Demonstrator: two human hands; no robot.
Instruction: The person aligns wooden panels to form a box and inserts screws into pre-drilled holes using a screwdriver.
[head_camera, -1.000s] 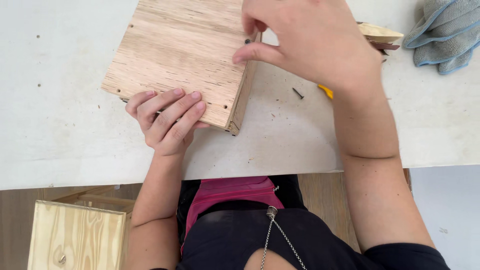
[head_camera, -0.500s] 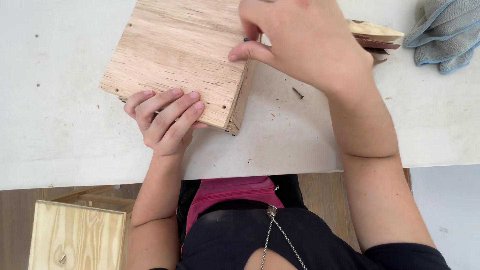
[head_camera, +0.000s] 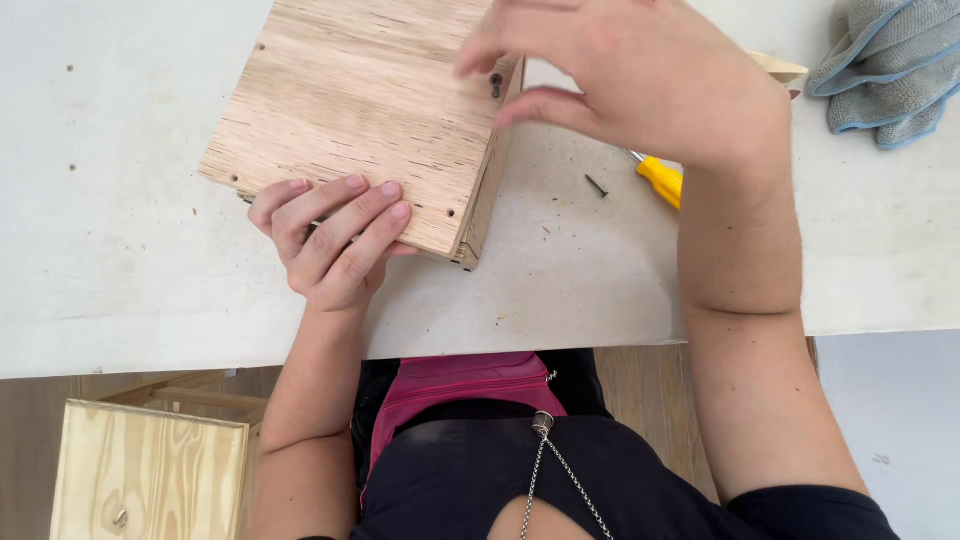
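White and scuffed, the tabletop (head_camera: 120, 250) carries a plywood box (head_camera: 370, 110) lying with its broad face up, near the edge closest to the person. The left hand (head_camera: 330, 240) rests flat on the box's near corner, fingers spread and pressing down, closed on nothing. The right hand (head_camera: 640, 80) hovers over the box's right edge with thumb and forefinger apart, holding nothing that shows; a dark screw (head_camera: 495, 82) stands in the wood just beside those fingertips, its head not yet sunk.

A second loose screw (head_camera: 596, 186) lies on the tabletop to the right of the box, and a yellow-handled screwdriver (head_camera: 658, 180) peeks out from under the right wrist. A grey cloth (head_camera: 890, 70) sits at the far right corner, and a pale wooden crate (head_camera: 150, 470) stands on the floor below.

Judging by this, the standing screw looks barely started, so a brush from the open fingers could tip it out and send it rolling. The left hand holds only one corner, so a push at the right edge could swing the box around. The wrist could also nudge the loose screw or screwdriver toward the tabletop edge.
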